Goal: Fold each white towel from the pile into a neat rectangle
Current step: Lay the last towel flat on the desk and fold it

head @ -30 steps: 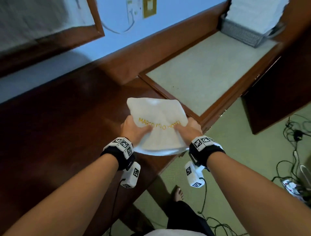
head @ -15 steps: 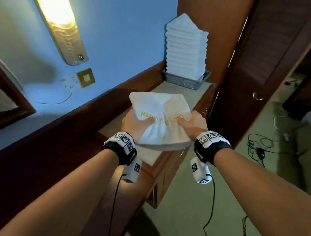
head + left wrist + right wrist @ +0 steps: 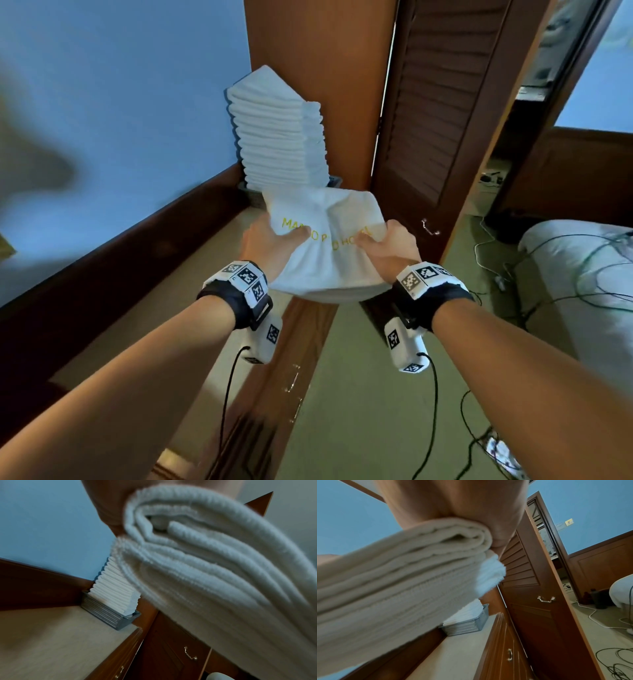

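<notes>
your left hand (image 3: 270, 245) and right hand (image 3: 388, 251) gripped the folded towel (image 3: 329, 250), fingers curled. it lay level, long axis running hand to hand.

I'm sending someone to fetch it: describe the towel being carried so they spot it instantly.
Find the tall stack of folded white towels in the grey mesh basket. Just before it, both hands grip a folded white towel in mid-air. Only this one shows yellow embroidered lettering.

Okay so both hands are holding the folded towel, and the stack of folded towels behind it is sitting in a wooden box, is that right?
Not quite. The stack sits in a grey perforated metal basket, not a wooden box, as the left wrist view shows. The rest holds: the left hand and right hand both hold the folded towel.
</notes>
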Tool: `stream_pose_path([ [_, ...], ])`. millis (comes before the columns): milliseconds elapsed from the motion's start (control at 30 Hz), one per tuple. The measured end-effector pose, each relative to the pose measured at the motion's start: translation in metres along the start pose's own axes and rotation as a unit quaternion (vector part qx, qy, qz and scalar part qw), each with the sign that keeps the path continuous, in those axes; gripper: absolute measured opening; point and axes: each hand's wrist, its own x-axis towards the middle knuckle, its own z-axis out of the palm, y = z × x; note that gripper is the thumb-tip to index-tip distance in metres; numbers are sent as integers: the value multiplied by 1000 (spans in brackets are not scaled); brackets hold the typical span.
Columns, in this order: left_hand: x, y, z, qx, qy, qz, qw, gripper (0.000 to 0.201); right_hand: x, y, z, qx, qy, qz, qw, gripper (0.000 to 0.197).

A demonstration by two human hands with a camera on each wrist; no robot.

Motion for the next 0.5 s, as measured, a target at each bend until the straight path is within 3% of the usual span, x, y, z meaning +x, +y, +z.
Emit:
stream_pose_path([
  [167, 69, 10, 51, -30, -19, 20, 999, 34, 76, 9, -11, -21, 35, 2, 999, 41],
  [400, 197, 23, 95, -51, 14, 46, 998, 52, 208, -8, -1, -25, 54, -18, 998, 39],
  [500, 251, 32, 101, -54, 19, 50, 997, 42, 263, -30, 1, -29, 59, -40, 997, 38],
])
